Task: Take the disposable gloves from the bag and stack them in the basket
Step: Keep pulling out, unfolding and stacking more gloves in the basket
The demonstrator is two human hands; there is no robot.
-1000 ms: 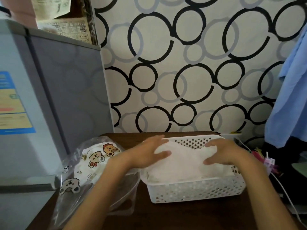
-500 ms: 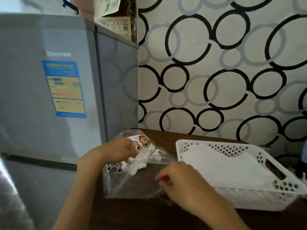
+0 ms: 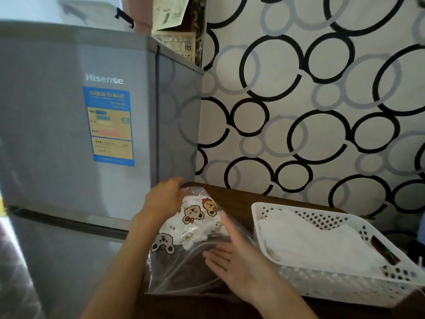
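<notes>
1. Looks like a home, a lived-in corner of a room.
2. Shown by a grey household fridge (image 3: 76, 125) with an energy label (image 3: 110, 126).
3. Also by ring-patterned wallpaper (image 3: 299, 100) behind a dark wooden table (image 3: 232, 196).

A dark brown wooden table (image 3: 232, 199) occupies the lower right of the frame. Directly on it lie a clear plastic bag (image 3: 184, 270) printed with cartoon bears, at lower centre, and a white perforated plastic basket (image 3: 340, 284), at lower right. Bag and basket sit just beside each other.
</notes>
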